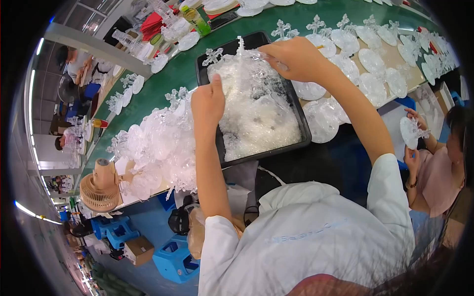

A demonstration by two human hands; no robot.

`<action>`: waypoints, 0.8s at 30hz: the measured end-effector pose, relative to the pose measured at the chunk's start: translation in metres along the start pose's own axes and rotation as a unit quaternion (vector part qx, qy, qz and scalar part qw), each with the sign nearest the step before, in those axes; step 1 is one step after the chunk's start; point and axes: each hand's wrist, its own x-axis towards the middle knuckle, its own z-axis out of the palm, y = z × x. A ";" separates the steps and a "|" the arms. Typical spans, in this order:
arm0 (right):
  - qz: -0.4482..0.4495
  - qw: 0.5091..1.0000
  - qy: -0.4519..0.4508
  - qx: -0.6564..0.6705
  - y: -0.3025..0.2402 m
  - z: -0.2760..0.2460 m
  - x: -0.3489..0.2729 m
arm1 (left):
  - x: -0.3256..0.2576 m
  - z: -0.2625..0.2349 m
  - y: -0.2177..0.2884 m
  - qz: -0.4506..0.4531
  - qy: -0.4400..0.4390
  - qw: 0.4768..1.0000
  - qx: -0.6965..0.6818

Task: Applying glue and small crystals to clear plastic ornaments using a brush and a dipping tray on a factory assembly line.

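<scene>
A black tray (302, 121) full of white and clear glittery flakes (261, 126) lies in front of me. Over its far part is a clear plastic ornament (240, 56) with an upright stem, partly lost against the flakes. My right hand (291, 58) pinches the ornament's right side between thumb and fingers. At the left side, my left hand (208, 103) is closed with its thumb up, seemingly on the ornament's near left edge; its fingertips are hidden. A clear cross-shaped top (213, 55) shows just beyond the left thumb.
Clear ornaments are heaped (158, 143) left of the tray; rows of round-based ones (370, 59) stand to the right. A beige fan (101, 187) is at the table's left edge. A green-labelled bottle (196, 20) stands beyond the tray. At right, a co-worker's hand (417, 118) holds another ornament.
</scene>
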 end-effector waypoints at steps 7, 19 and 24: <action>-0.035 0.999 -0.026 -0.025 0.002 0.002 -0.001 | 0.007 0.034 -0.018 0.195 0.018 0.951 -0.239; -0.143 0.983 0.042 -0.105 -0.017 0.030 0.023 | -0.002 0.013 0.023 0.077 0.008 0.747 -0.661; -0.164 0.979 0.050 -0.107 -0.021 0.035 0.035 | 0.000 0.013 0.024 0.140 -0.006 0.729 -0.670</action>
